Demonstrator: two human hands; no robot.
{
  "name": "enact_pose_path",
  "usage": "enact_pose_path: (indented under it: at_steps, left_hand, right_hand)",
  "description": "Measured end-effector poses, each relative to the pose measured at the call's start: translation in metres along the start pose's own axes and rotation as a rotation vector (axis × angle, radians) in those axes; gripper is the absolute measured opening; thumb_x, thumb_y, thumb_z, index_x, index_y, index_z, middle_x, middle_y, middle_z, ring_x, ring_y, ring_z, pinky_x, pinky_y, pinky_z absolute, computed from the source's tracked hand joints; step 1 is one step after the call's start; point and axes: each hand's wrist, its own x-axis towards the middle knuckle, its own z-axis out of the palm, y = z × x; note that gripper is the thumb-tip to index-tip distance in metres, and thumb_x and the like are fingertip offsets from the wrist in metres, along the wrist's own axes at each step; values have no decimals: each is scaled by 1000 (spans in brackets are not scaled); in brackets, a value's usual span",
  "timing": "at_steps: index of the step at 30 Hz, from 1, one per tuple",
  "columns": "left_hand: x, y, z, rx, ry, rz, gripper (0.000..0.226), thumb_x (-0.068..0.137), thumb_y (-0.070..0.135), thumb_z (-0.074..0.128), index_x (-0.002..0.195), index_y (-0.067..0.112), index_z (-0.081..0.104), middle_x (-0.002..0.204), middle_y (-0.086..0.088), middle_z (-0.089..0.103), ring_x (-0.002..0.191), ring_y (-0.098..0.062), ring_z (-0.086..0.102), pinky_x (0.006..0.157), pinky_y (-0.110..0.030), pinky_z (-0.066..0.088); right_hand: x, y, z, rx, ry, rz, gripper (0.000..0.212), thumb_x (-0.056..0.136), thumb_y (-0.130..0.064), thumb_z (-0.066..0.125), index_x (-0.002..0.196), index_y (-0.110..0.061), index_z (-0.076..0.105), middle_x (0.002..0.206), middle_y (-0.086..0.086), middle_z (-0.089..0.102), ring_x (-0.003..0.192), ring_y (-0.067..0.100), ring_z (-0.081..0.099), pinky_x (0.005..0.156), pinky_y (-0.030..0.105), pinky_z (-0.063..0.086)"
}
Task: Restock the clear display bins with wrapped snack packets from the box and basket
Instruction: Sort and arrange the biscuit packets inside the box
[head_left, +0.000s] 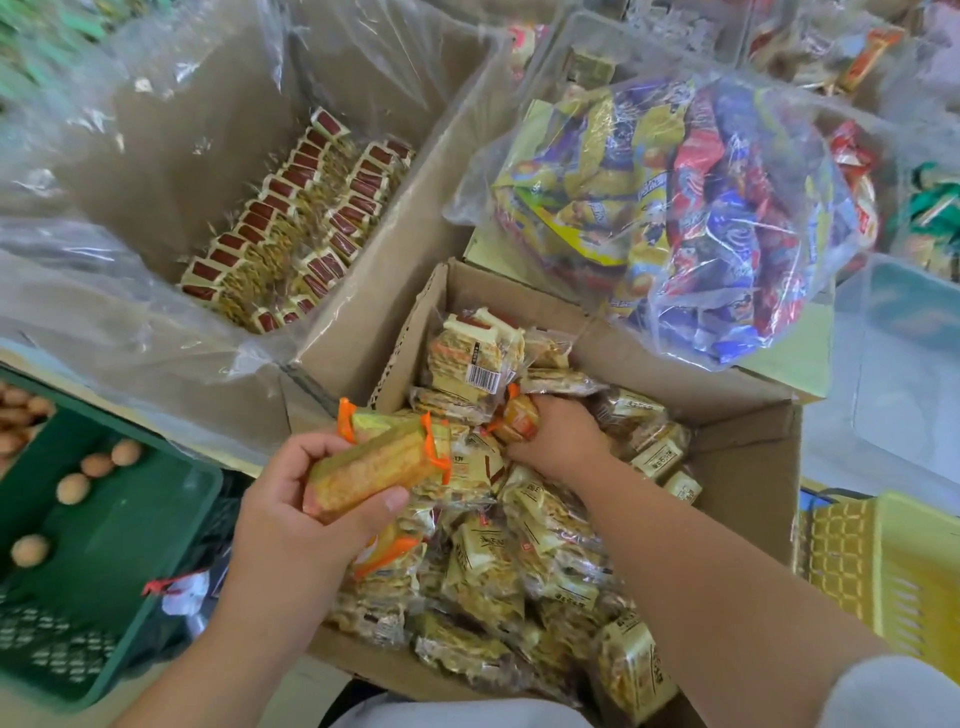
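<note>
An open cardboard box (743, 447) in the middle holds a heap of cream-wrapped snack packets (545, 545). My left hand (291, 509) grips an orange-edged snack packet (379, 467) just over the box's left side. My right hand (556, 431) reaches into the heap and curls round a second orange packet (519, 418). Up left, a plastic-lined cardboard bin (171, 156) holds neat rows of cream and dark red packets (291, 223).
A clear bag of blue, yellow and red snacks (691, 208) lies on a box at the upper right. A green crate (119, 519) with eggs (72, 488) stands at the left. A yellow basket (883, 561) sits at the right, with clear display bins (904, 364) behind it.
</note>
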Motion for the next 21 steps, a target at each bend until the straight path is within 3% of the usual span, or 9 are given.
enact_pose_path:
  at_steps: [2,5,9,15,18,21]
  left_hand:
    - [-1,0,1,42,0,21,48,56,25,99,90,35,66,75,7,68,55,-3,59,45,-19,50]
    - [-1,0,2,50,4,24,48,56,25,98,91,35,66,76,10,68,56,-1,61,44,-19,50]
    - [-3,2,2,81,21,12,55,51,43,99,95,34,67,83,12,70,59,-2,63,44,-22,52]
    - [-2,1,2,119,22,16,54,49,51,89,96,35,67,91,12,70,66,-5,67,48,-21,53]
    - [-3,1,0,98,17,4,55,49,50,90,96,34,67,90,8,72,65,-8,68,49,-25,56]
    - [-2,0,-1,55,13,-7,53,49,47,91,94,34,67,85,5,72,62,-10,67,49,-27,57]
  right_hand:
    - [2,0,-2,-41,50,-23,51,64,-52,79,104,-25,65,95,-2,70,89,23,67,71,30,53]
    - [0,3,3,-80,111,-23,64,63,-60,78,117,-31,61,101,-4,72,92,24,69,73,34,57]
    - [1,4,12,-141,106,-12,91,53,-74,79,128,-32,52,112,0,70,102,30,67,79,39,57]
    - [4,6,11,-119,115,-46,71,57,-72,79,114,-36,58,101,-8,72,93,22,70,75,36,58]
    - [1,4,12,-179,176,-57,72,59,-74,75,116,-35,54,97,-7,72,86,22,71,69,36,59]
    - [0,1,15,-259,212,-63,82,61,-75,72,126,-34,43,97,-1,71,82,27,70,58,30,49]
